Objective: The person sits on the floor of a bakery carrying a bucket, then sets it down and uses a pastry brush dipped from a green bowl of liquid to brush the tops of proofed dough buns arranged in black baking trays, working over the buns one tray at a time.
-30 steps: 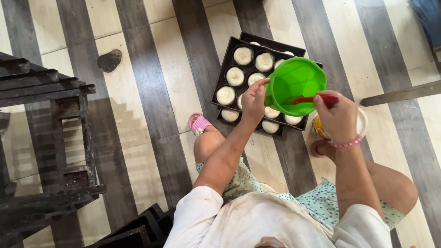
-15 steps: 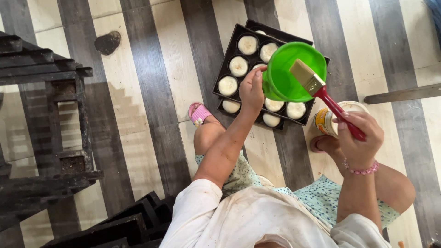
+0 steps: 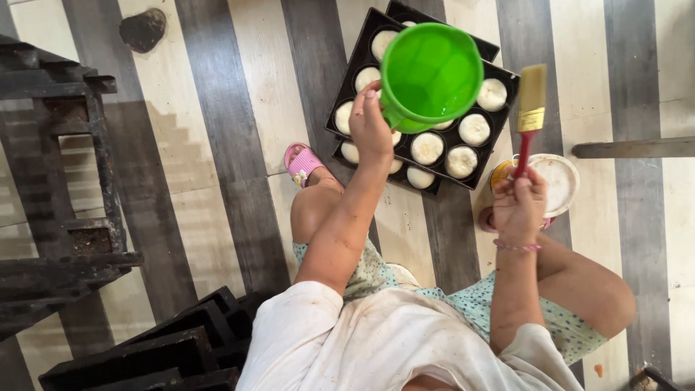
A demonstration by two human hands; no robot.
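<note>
Head view: left hand (image 3: 371,127) gripped green cup (image 3: 431,74) over tray (image 3: 499,134); right hand (image 3: 518,206) clasped brush (image 3: 530,108), apparently mid-glazing; dipping likely needed.

The floor (image 3: 217,145) was laid in broad alternating stripes of dark grey and pale cream, worn and scuffed in places. A dark, rough metal rack (image 3: 65,181) stood at the left edge, casting a stepped shadow across the pale stripes under strong daylight. A small dark stone-like lump (image 3: 142,29) lay near the top left. Stacked black trays (image 3: 159,351) sat at the bottom. A dark bar (image 3: 633,148) crossed the floor at right.
</note>
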